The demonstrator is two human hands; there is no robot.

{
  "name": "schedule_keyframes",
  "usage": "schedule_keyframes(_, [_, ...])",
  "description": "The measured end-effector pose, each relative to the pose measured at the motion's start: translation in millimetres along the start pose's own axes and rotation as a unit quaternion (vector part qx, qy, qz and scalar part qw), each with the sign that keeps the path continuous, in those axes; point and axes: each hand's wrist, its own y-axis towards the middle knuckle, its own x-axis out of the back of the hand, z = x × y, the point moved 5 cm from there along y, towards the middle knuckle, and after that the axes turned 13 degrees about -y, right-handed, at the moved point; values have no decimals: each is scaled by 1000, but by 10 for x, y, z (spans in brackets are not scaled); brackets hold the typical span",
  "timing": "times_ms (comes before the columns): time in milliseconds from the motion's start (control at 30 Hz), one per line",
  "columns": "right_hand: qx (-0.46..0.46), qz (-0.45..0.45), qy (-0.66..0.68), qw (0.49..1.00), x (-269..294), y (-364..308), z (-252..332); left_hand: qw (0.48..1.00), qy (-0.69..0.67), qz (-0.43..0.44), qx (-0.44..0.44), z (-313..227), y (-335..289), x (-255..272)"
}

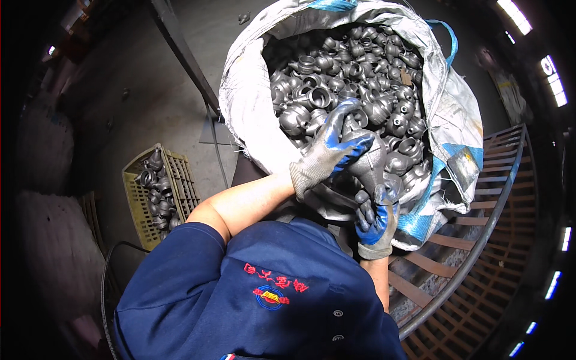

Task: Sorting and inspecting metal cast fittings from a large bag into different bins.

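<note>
BOTH HANDS GRIPPING LG. CASTING OVER NEAR RIM OF BULK BAG

From where I'm standing, the white bulk bag [249, 102] is gaping wide, its rim folding outward & sagging lowest on the near side. Smaller grey metal parts [312, 65] are filling it below the rim, so working room is lying mostly above the heap & over the near edge. To the R, a curved metal rail w/ slats [480, 241] is hemming the bag in, running close to the R forearm. On the L it's roomier: bare floor [162, 78] is showing btwn bag & yellow crate [187, 180], w/ a dark post [183, 51] standing nr the bag's far-L edge and a thin cable [216, 144] trailing down past it. The crate is holding more grey parts.

Hands now, both gloved grey w/ blue palms. L hand [332, 147] is reaching in fr. the L, elbow bending out, fingers spreading around the upper part of the grey casting [367, 162], thumb pressing its near side. R hand [379, 227] is coming up fr. below, wrist nr vertical, fingers curling at the casting's lower end; exact contact is partly hiding. The casting is tilting btwn the two, narrow end pointing down toward the R palm.
</note>
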Motion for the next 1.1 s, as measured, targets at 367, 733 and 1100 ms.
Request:
schedule_keyframes(367, [12, 24, -28, 999, 75, 18, -38, 962, -232, -56, 136, 159, 89, 14])
schedule_keyframes(733, [-5, 25, 36, 999, 250, 93, -30, 990, -71, 90, 85, -207, 87, 18])
schedule_keyframes(1100, [1, 22, 24, 999, 353, 182, -37, 982, -139, 95, 85, -141, 19, 4])
